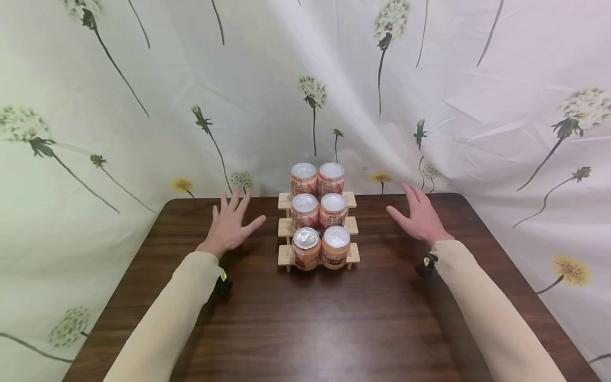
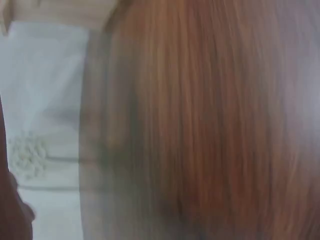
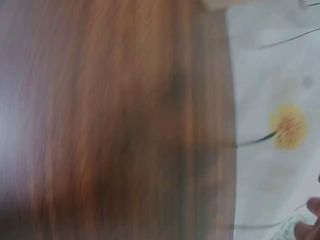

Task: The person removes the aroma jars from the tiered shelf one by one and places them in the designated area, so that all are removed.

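Several orange-labelled cans stand in pairs on a three-step light wooden rack point(image 1: 285, 227) in the middle of the table. At the front are a can with a pull-tab lid point(image 1: 306, 249) on the left and a can with a silvery lid point(image 1: 335, 248) on the right. To the left of the rack, my left hand point(image 1: 230, 225) is spread over the table with nothing in it. On the other side my right hand point(image 1: 418, 216), also empty, has its fingers extended and thumb toward the rack. Only small parts of the hands show in the wrist views.
A dark brown wood-grain table point(image 1: 305, 329) lies under both forearms. Behind it and at the sides hangs a pale cloth point(image 1: 267, 106) printed with dandelions. Small dark devices sit at both wrists. The rack's end point(image 2: 60, 12) shows at the top of the left wrist view.
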The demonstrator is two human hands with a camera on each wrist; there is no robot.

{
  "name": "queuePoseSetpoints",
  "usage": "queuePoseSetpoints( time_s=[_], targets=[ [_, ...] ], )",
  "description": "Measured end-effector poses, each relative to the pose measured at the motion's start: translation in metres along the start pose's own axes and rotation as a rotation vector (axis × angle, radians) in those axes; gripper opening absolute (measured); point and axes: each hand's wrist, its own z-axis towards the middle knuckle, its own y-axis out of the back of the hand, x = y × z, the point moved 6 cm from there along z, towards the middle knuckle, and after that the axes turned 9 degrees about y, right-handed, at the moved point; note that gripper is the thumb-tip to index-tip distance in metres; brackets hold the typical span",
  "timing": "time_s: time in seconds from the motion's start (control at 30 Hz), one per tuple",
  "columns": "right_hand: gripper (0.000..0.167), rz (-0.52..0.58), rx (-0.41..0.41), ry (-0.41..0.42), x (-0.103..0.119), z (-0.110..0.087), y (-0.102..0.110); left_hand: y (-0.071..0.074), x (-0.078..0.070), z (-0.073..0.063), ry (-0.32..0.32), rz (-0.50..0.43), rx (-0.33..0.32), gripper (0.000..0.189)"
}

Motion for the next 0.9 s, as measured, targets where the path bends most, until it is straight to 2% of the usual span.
queuePoseSetpoints(
  time_s=[0.1, 0.27, 0.37, 0.47, 0.57, 0.7, 0.9],
  targets=[
    [0.085, 0.120, -0.010, 0.011, 0.014, 0.004, 0.002, -0.004, -0.014, -0.005, -0.031, -0.175, 0.041, 0.085],
    [0.078, 0.240, -0.015, 0.044, 0.044, 0.015, 0.004, -0.015, -0.038, -0.014, -0.056, -0.511, 0.132, 0.065],
    [0.075, 0.295, -0.008, 0.086, 0.067, 0.025, 0.005, -0.025, -0.047, -0.019, -0.024, -0.721, 0.228, 0.058],
    [0.072, 0.375, 0.010, 0.123, 0.091, 0.038, 0.006, -0.035, -0.055, -0.023, 0.023, -0.879, 0.303, 0.053],
    [0.070, 0.457, 0.041, 0.139, 0.112, 0.049, 0.005, -0.044, -0.058, -0.025, 0.073, -0.946, 0.328, 0.049],
    [0.071, 0.535, 0.081, 0.140, 0.133, 0.065, 0.002, -0.051, -0.060, -0.028, 0.108, -0.957, 0.334, 0.048],
    [0.077, 0.579, 0.122, 0.132, 0.147, 0.082, -0.004, -0.056, -0.061, -0.029, 0.146, -0.978, 0.335, 0.048]
  ],
)
